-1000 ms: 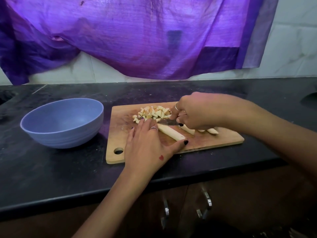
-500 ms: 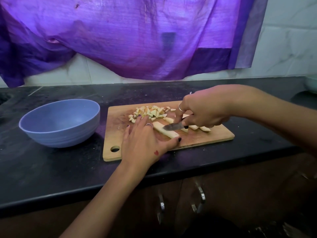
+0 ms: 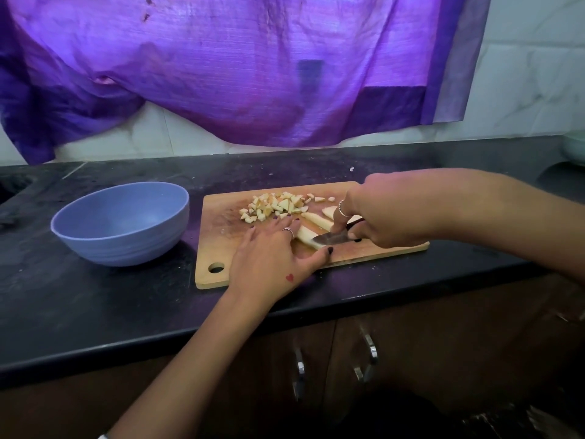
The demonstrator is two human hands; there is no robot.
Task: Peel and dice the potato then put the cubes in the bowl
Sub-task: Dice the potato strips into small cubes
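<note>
Potato strip (image 3: 306, 237) on cutting board (image 3: 215, 245), knife (image 3: 332, 238) blade now down at its near end vs. raised 0.5 s ago. Right hand (image 3: 389, 213) curled round handle; left hand (image 3: 269, 258) flat, fingers pressing strip. Cube pile (image 3: 275, 205) unchanged behind. Bowl (image 3: 122, 223) left on counter (image 3: 95, 299).

My left hand (image 3: 269, 261) lies flat, fingers straight, thumb spread; my right hand (image 3: 380, 217) is curled tight, forefinger extended downward.
</note>
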